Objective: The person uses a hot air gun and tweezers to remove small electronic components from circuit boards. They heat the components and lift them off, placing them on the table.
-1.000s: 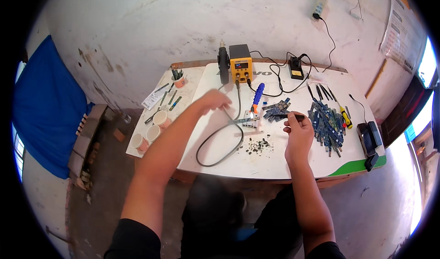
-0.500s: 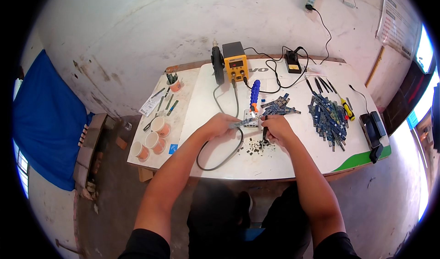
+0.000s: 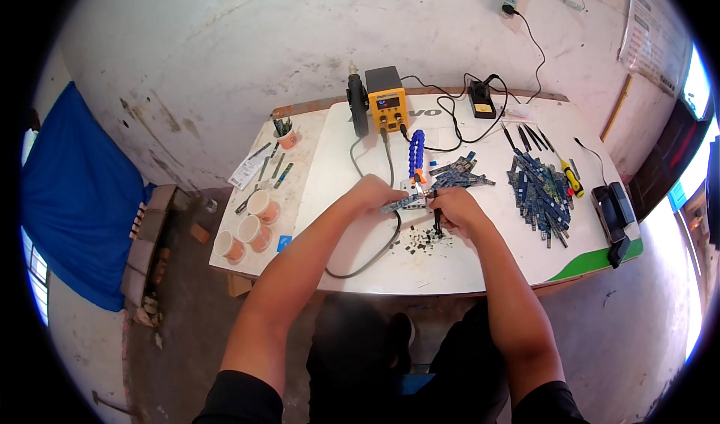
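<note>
Left hand grasps a blue circuit strip at the white table's centre. Right hand, at its 3 o'clock, is clenched on a dark tool above small dark chips; board pile farther toward 3 o'clock.

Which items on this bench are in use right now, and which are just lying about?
In use: left hand and right hand at the blue circuit strip; dark tool; small chips.

Idle: board pile; yellow station; three cups; screwdriver.
</note>
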Action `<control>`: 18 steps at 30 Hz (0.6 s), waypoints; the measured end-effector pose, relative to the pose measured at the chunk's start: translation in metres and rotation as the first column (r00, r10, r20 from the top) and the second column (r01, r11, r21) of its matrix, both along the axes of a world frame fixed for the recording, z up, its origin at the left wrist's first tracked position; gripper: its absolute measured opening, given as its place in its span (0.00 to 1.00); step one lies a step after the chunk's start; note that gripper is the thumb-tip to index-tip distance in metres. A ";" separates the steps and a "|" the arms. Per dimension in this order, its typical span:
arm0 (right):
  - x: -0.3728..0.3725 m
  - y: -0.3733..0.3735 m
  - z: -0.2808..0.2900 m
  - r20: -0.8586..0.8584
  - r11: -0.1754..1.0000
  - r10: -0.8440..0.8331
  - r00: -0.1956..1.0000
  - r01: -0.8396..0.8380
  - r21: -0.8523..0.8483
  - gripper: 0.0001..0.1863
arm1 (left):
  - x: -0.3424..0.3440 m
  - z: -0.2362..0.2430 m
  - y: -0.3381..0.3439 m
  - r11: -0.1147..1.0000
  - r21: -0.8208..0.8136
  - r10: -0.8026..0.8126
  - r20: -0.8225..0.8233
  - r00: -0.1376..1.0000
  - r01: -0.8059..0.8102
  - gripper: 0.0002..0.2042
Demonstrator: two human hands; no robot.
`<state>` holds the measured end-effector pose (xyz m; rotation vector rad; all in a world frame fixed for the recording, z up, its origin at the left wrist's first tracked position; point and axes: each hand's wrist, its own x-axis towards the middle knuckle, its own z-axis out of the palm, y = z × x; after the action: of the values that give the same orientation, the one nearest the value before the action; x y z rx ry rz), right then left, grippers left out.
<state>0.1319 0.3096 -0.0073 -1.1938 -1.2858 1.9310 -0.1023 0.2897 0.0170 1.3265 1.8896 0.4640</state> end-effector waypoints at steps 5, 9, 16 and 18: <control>-0.001 0.001 -0.002 0.019 1.000 -0.003 1.000 0.003 -0.004 0.09 | 0.002 -0.005 -0.007 0.996 0.018 0.078 0.227 0.971 -0.085 0.21; 0.012 0.006 -0.004 0.048 0.994 -0.106 0.993 0.106 0.007 0.09 | 0.003 0.017 0.001 0.998 -0.059 0.002 0.125 0.992 0.006 0.21; 0.031 0.003 0.013 -0.278 0.906 -0.403 0.872 0.424 0.015 0.07 | -0.049 0.031 0.085 0.779 0.572 0.374 -0.095 0.922 -0.257 0.22; 0.031 -0.001 0.015 -0.335 0.886 -0.433 0.837 0.464 0.015 0.07 | -0.056 0.028 0.116 0.732 0.613 0.464 -0.129 0.876 -0.298 0.26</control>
<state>0.1628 0.3087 0.0081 -0.9710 -0.8230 1.6107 -0.1582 0.4056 0.0448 1.4144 2.3905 1.2102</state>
